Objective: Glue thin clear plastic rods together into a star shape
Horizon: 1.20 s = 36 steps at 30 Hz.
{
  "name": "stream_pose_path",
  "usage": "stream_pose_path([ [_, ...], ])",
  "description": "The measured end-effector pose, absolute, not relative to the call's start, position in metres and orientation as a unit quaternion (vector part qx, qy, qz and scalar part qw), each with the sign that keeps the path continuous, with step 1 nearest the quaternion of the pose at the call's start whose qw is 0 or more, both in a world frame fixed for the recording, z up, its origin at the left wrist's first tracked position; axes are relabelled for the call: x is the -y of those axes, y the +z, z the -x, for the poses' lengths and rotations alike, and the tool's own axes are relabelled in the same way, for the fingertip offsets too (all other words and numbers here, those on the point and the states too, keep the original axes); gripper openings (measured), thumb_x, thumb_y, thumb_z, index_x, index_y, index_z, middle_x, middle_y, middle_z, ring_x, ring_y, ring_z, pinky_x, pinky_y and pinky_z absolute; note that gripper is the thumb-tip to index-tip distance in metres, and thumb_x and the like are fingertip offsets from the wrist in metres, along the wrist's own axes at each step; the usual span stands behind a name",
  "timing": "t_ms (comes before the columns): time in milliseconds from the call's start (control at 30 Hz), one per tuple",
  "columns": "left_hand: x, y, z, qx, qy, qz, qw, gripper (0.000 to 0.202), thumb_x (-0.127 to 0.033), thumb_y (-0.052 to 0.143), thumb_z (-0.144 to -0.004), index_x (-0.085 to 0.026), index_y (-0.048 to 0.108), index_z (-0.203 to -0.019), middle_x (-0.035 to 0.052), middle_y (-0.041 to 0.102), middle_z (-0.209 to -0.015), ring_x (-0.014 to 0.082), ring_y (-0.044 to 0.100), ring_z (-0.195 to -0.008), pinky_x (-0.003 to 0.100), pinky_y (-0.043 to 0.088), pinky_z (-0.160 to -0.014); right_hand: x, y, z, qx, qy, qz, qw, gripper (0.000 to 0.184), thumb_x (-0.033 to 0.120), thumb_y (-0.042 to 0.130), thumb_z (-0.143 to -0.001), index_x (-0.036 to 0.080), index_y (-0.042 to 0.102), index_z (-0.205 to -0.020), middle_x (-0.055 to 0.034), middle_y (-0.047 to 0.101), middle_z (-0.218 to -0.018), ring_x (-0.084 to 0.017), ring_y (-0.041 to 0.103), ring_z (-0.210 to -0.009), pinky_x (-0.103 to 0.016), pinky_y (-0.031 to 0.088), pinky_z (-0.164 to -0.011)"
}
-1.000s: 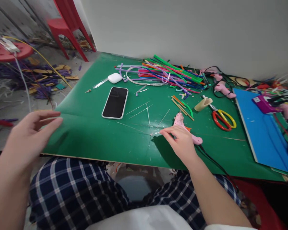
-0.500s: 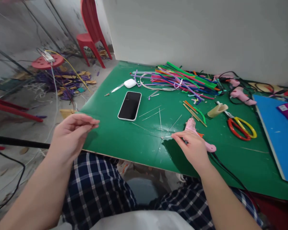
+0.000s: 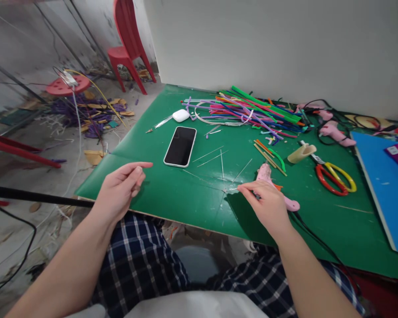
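Note:
My right hand (image 3: 268, 204) rests on the green mat (image 3: 159, 194). Its thumb and forefinger are pinched on the end of a thin wire where several thin wires (image 3: 224, 176) meet in a star shape. A pink glue gun (image 3: 264, 172) lies partly under that hand. My left hand (image 3: 121, 191) hovers over the mat's near left edge, empty, with the forefinger stretched out and the other fingers loosely curled. A black phone (image 3: 180, 146) lies face up just beyond it.
A white earbud case (image 3: 181, 115) and a pile of coloured pipe cleaners (image 3: 248, 110) lie at the back. Red-and-yellow scissors (image 3: 333, 176), a beige piece (image 3: 300, 152), more glue guns (image 3: 334, 130) and a blue board (image 3: 384, 185) are at the right. A red chair (image 3: 128, 48) and stool (image 3: 66, 85) stand on the littered floor at the left.
My left hand has come in from the left onto the mat's edge and stretched out its forefinger. The view swung left, then steadied. My right hand stays on the wires.

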State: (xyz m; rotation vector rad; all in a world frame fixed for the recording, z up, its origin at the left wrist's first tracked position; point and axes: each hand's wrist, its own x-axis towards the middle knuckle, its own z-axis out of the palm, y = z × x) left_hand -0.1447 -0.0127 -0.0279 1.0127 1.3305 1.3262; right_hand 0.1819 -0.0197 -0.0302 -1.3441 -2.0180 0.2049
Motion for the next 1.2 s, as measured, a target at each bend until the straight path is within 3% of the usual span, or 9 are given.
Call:
stream_pose_path([
  [133,0.011,-0.032,0.145,-0.549,0.543,-0.42,0.477,0.019,-0.034,0.065,-0.079,-0.015,0.065,-0.077,-0.0071,0.03,-0.047,0.0047,0.024,-0.041,0.017,0.02,-0.036,0.02,-0.029,-0.181,0.779,0.079,0.517,0.346,0.015,0.023,0.057,-0.086,0.021,0.068,-0.076,-0.001,0.073,-0.074,-0.018,0.067,-0.072,-0.033,0.05,-0.073],
  [300,0.01,-0.034,0.143,-0.54,0.543,-0.427,0.482,0.022,-0.036,0.069,-0.075,-0.016,0.06,-0.07,-0.0061,0.034,-0.049,0.005,0.028,-0.042,0.017,0.021,-0.035,0.02,-0.028,-0.181,0.778,0.082,0.519,0.344,0.017,0.024,0.056,-0.086,0.023,0.068,-0.075,-0.0009,0.073,-0.073,-0.019,0.067,-0.071,-0.034,0.051,-0.072],
  [400,0.012,-0.032,0.14,-0.531,0.541,-0.43,0.491,0.02,-0.033,0.071,-0.074,-0.016,0.061,-0.072,-0.0044,0.045,-0.053,0.0048,0.035,-0.042,0.015,0.027,-0.035,0.02,-0.028,-0.181,0.778,0.083,0.519,0.343,0.016,0.023,0.056,-0.086,0.023,0.068,-0.075,-0.0009,0.073,-0.074,-0.018,0.067,-0.071,-0.034,0.05,-0.072],
  [533,0.018,-0.028,0.136,-0.524,0.55,-0.433,0.485,0.014,-0.026,0.072,-0.073,-0.016,0.065,-0.075,0.0004,0.064,-0.063,0.0086,0.055,-0.051,0.017,0.046,-0.046,0.02,-0.03,-0.182,0.778,0.084,0.52,0.343,0.014,0.023,0.058,-0.086,0.022,0.068,-0.077,-0.0009,0.073,-0.075,-0.018,0.066,-0.072,-0.033,0.05,-0.073],
  [767,0.022,-0.026,0.127,-0.51,0.587,-0.423,0.466,0.012,-0.015,0.076,-0.066,-0.018,0.068,-0.074,0.0003,0.071,-0.069,0.0136,0.068,-0.068,0.021,0.057,-0.064,0.02,-0.031,-0.182,0.777,0.086,0.52,0.344,0.015,0.024,0.057,-0.086,0.022,0.069,-0.076,-0.0011,0.073,-0.074,-0.018,0.067,-0.072,-0.033,0.05,-0.073],
  [1033,0.021,-0.031,0.121,-0.492,0.614,-0.425,0.448,0.025,-0.011,0.073,-0.065,-0.019,0.07,-0.088,0.0011,0.07,-0.074,0.0132,0.064,-0.07,0.023,0.053,-0.066,0.02,-0.03,-0.182,0.778,0.085,0.519,0.342,0.015,0.024,0.057,-0.086,0.022,0.069,-0.076,-0.0009,0.073,-0.075,-0.019,0.067,-0.072,-0.034,0.051,-0.072],
  [1200,0.019,-0.034,0.119,-0.446,0.632,-0.426,0.47,0.024,-0.005,0.065,-0.062,-0.022,0.062,-0.08,-0.004,0.058,-0.06,0.0112,0.054,-0.065,0.022,0.046,-0.07,0.02,-0.03,-0.182,0.779,0.085,0.52,0.34,0.017,0.025,0.055,-0.086,0.023,0.069,-0.076,-0.0008,0.073,-0.075,-0.019,0.067,-0.072,-0.035,0.051,-0.073],
])
